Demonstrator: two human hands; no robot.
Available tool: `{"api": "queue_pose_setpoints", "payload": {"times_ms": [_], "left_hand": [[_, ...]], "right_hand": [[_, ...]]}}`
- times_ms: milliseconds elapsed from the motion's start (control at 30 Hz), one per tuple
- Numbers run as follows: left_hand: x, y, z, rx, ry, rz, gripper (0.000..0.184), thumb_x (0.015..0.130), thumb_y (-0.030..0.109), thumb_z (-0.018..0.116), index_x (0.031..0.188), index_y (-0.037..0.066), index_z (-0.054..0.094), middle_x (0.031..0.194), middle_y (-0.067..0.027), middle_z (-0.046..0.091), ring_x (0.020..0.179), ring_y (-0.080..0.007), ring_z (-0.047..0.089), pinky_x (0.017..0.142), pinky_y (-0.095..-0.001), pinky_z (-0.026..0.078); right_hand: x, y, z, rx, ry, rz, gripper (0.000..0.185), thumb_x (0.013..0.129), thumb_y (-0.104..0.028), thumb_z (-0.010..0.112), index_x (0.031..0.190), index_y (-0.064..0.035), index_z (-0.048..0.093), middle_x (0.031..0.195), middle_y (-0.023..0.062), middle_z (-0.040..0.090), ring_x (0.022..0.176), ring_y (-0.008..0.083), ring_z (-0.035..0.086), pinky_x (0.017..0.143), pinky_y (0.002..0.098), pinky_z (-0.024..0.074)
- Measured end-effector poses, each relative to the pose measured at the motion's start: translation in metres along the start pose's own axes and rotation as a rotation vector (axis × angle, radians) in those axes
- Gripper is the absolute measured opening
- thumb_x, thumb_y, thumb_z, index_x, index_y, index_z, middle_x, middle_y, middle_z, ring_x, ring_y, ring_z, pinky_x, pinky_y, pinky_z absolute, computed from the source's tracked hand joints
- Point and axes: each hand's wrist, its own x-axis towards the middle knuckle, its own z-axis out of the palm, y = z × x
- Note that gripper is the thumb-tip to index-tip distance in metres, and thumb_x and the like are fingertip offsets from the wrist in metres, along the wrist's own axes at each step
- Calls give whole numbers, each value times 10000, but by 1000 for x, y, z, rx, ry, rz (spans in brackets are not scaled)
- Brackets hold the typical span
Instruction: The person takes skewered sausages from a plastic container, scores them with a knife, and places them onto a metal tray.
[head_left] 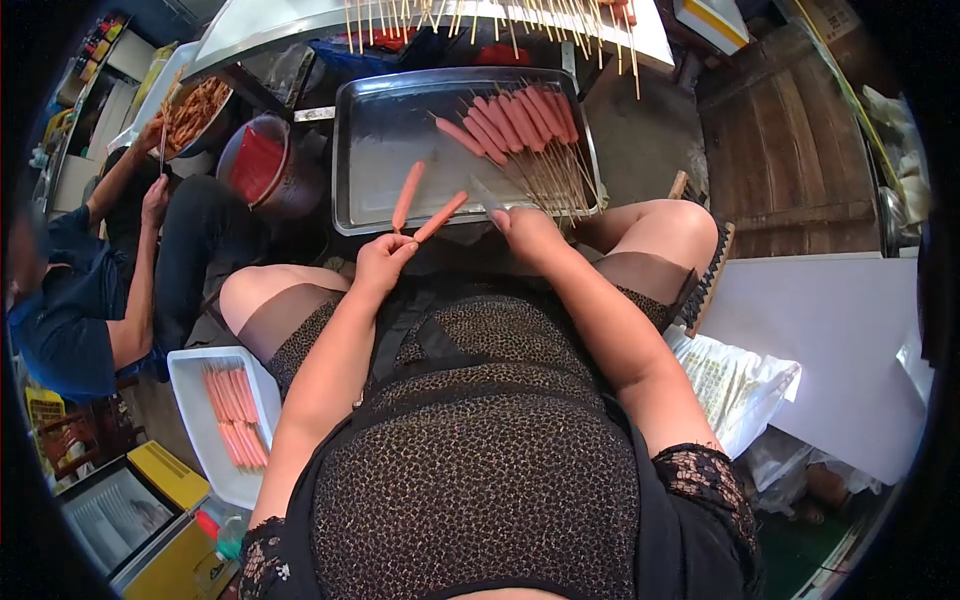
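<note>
My left hand (383, 260) is closed, pinching two pink sausages near their lower ends. One sausage (408, 195) stands nearly upright; the other sausage (441, 216) leans to the right. In my right hand (532, 238) is a knife (486, 196), its blade pointing up and left toward the sausages. Both hands are at the near edge of a metal tray (375, 140). On the tray's right side lies a pile of skewered sausages (520, 118), their thin sticks fanning toward me.
Left of my legs, a white tub (186, 440) holds several rows of sausages. A bucket (292, 172) contains something red. A co-worker (75, 320) sits at left with hands by a bowl of brownish food (198, 112). Skewer sticks overhang a table edge (270, 35) ahead.
</note>
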Motion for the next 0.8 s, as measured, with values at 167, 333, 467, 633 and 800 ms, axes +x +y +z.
{"api": "queue_pose_setpoints", "payload": {"times_ms": [167,333,467,633,800], "left_hand": [[2,1,-2,-5,-22,-27,167,807,156,665,923,37,669,754,39,610,666,-44,520,610,-206,420],[3,5,0,-39,-22,-40,169,824,176,648,940,57,677,698,65,578,589,-26,459,522,-199,367],[7,-3,1,-90,-18,-50,178,828,192,646,943,60,676,684,65,565,569,-26,447,499,-196,350],[8,4,0,-172,-21,-89,191,830,207,646,937,51,672,658,61,537,541,-31,436,478,-193,333],[13,-5,3,-155,-18,-109,183,828,196,646,924,42,671,666,57,548,553,-32,443,487,-198,340]], "right_hand": [[-7,-11,-5,-21,-68,-36,482,909,-411,411,863,15,631,877,231,620,853,405,579,762,471,440],[-19,-26,3,-62,-187,-96,472,910,-418,413,855,-2,629,853,207,629,837,384,592,738,464,453],[-16,-31,7,-99,-210,-123,455,913,-412,410,871,-17,631,843,196,633,833,377,596,735,463,454],[-14,-37,4,-103,-185,-127,456,914,-413,406,875,-20,633,840,199,633,825,374,600,730,464,455],[-13,-35,16,-72,-195,-110,447,913,-408,411,878,-21,630,834,201,632,820,373,601,728,469,459]]}}
